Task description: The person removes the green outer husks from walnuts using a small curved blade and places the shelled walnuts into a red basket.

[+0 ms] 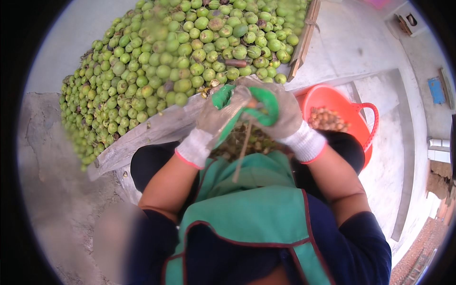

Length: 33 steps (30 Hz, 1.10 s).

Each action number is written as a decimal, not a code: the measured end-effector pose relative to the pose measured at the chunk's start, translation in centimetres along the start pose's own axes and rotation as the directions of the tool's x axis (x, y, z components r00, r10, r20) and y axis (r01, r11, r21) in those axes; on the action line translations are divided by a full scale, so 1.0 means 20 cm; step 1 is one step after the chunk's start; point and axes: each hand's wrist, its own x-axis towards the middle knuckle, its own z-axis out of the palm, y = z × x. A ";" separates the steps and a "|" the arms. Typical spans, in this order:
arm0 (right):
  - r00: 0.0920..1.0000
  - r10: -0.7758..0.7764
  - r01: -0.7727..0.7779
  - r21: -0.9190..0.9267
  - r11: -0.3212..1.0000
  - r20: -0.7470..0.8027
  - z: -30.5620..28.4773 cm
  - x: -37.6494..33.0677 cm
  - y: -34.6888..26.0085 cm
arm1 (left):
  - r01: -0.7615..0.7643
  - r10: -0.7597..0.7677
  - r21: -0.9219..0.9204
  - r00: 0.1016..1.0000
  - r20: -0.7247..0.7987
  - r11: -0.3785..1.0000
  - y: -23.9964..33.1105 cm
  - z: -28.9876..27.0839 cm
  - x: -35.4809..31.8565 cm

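Note:
My left hand point(218, 111) and my right hand point(280, 107) meet in front of me. Each wears a whitish-grey work glove with green on it and a pink-edged cuff. Their fingers are curled close together, somewhat blurred, around something small and brownish that I cannot make out. A thin tan strip point(243, 152) slants down from beneath the hands over my lap. Just beyond the gloves rises a big heap of round green fruits point(161, 71), some with brown patches. Below the hands, a mass of greenish-brown bits point(237, 142) is partly hidden.
At my right stands a red basket point(327, 97) with a looped handle, holding small brown nuts point(327, 118). A grey board point(142, 130) borders the heap's near side; a wooden board point(304, 42) edges its right. A reddish-brown handle-like piece point(235, 62) lies on the fruits.

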 end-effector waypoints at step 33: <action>0.650 0.405 -0.760 0.549 0.348 0.644 -0.03 -0.04 0.05 | -0.426 0.569 0.889 0.779 0.265 0.169 -0.03 0.00 -0.12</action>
